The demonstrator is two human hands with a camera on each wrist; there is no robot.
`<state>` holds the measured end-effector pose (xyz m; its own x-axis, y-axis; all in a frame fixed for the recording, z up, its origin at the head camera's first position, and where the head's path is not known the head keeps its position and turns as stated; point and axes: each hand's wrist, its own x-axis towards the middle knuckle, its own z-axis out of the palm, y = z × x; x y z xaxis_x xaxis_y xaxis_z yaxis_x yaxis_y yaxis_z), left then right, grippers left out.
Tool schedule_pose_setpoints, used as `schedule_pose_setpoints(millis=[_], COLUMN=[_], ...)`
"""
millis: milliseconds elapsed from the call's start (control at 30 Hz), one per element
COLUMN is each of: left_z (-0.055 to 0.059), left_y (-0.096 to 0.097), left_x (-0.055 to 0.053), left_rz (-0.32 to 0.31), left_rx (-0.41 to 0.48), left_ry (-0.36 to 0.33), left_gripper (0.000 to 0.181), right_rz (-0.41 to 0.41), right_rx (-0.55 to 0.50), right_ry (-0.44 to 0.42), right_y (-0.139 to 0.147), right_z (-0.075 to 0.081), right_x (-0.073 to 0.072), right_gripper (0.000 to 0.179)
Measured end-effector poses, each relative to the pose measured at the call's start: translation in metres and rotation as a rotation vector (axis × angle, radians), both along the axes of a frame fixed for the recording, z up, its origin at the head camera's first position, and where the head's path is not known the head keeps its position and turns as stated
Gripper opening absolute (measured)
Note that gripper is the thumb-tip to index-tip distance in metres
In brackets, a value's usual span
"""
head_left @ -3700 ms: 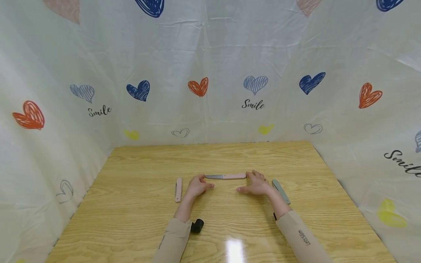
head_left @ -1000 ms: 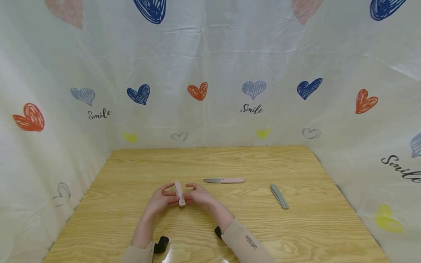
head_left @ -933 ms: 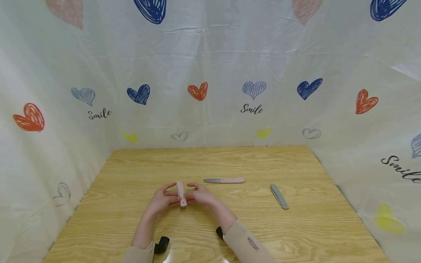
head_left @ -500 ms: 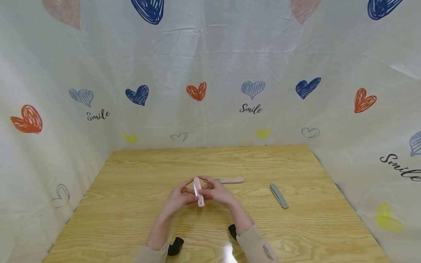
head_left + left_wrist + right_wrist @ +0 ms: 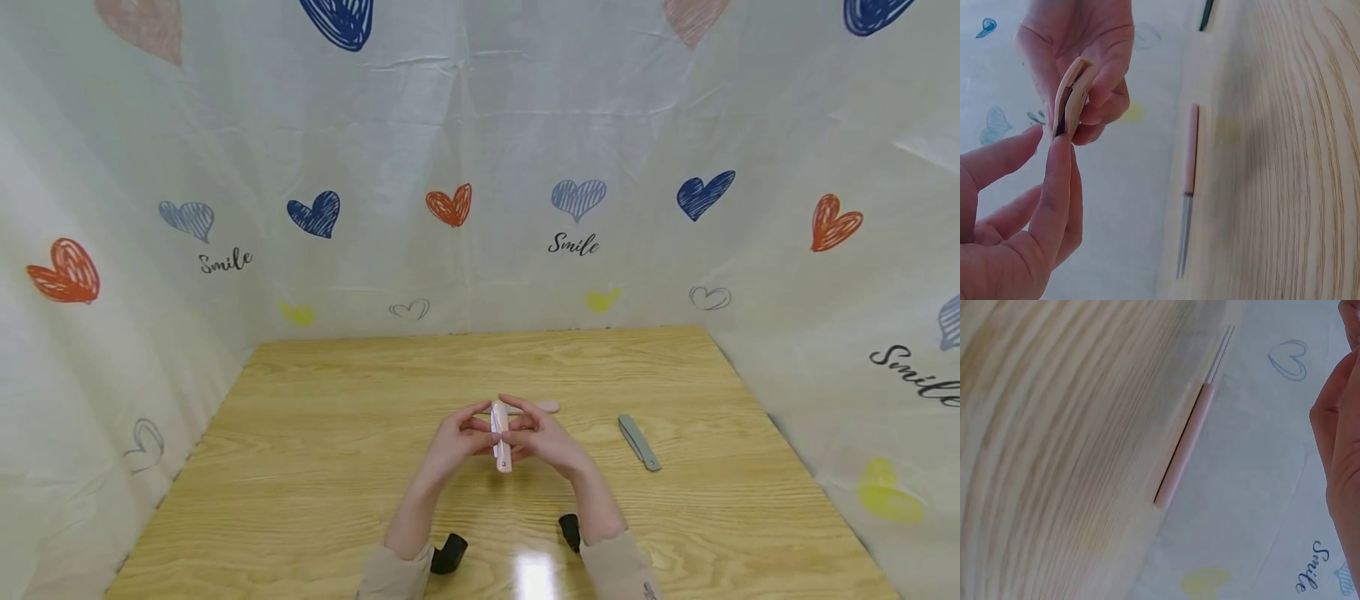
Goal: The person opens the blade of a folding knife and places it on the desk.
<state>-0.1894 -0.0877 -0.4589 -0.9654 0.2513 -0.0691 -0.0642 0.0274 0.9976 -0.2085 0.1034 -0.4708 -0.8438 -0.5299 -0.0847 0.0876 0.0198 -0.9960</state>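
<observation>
Two hands meet over the middle of the light wooden table (image 5: pixel 315 467), a bit nearer the front edge, and between them is a small pink folding knife with its blade tucked in (image 5: pixel 500 436). Going from left to right, the left hand (image 5: pixel 456 440) comes first. Its fingers are mostly straight, and its fingertips (image 5: pixel 1059 164) touch the side and near end of the pink knife, held up off the table. Next is the right hand (image 5: pixel 550 438). Its fingers and thumb are curled round the pink handle and pinch it, so this hand is the one that really has hold of it. In the left wrist view a thin dark line shows along the edge of the handle, so the blade looks to be only just starting to come out, or not out at all.

I think the step in hand is opening this folded knife. The next move would call for the left fingertips to catch the blade's back edge and swing it out, while the right hand keeps the handle steady and keeps skin away from the sharp side.

Just behind the hands, toward the far edge, lies an opened pink-handled knife with a grey blade (image 5: pixel 1188 181), flat on the table. Further right, well apart from the hands, lies a closed grey folding knife (image 5: pixel 639 442).
</observation>
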Motion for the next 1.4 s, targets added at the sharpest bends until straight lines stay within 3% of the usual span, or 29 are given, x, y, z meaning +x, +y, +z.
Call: schedule_pose_setpoints(millis=[167, 533, 800, 1033, 1400], left_z=[-0.001, -0.006, -0.008, -0.01, -0.016], left_y=[0.013, 0.028, 0.028, 0.026, 0.02], left_x=[0.0, 0.002, 0.0, 0.0, -0.002], left_rz=[-0.02, 0.043, 0.057, 0.039, 0.003], left_rx=[0.014, -0.045, -0.051, 0.01, 0.047], left_ry=[0.004, -0.012, -0.05, -0.099, -0.084], left_gripper=[0.052, 0.046, 0.046, 0.046, 0.044], right_rz=[-0.031, -0.087, -0.095, -0.08, -0.078], right_rx=[0.028, 0.061, 0.055, 0.061, 0.055], right_ry=[0.007, 0.016, 0.028, 0.038, 0.024], right_y=[0.011, 0.018, 0.02, 0.021, 0.019], right_z=[0.0, -0.006, -0.008, -0.008, -0.008], right_x=[0.004, 0.007, 0.007, 0.008, 0.008], right_gripper=[0.062, 0.052, 0.05, 0.05, 0.05])
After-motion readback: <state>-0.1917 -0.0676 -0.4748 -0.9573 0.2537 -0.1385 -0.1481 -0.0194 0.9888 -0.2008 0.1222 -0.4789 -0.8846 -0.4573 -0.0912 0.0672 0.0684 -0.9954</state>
